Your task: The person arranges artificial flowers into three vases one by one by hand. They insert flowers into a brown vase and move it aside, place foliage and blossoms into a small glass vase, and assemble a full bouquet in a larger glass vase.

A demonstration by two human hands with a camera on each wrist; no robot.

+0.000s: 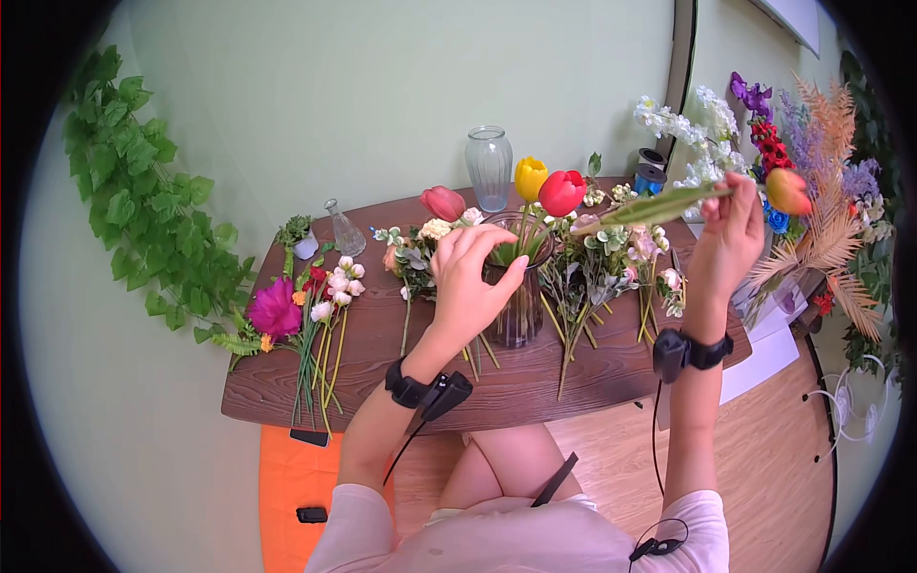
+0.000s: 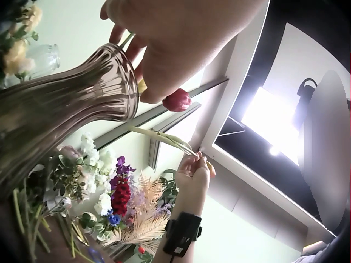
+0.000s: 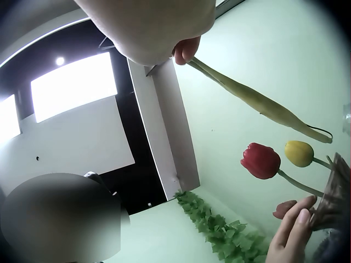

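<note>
Well, in the head view your right hand is raised at the right, finger and thumb closed in a pinch on the stem of an orange-yellow tulip. The bloom points right, and the leafy stem reaches left toward the dark vase on the wooden table. Your left hand is at the vase's mouth, thumb well apart from loosely bent fingers. In the vase are a yellow tulip and a red tulip; a clear vase stands farther back.

In the left wrist view, your left fingers lie along the rim; they perhaps touch it, but the overlap makes that hard to tell. Your right hand holds its tulip well apart from them.

In the right wrist view, the held stem slopes down to a bare end beyond the red tulip, while leafy ivy hangs on the wall.
</note>
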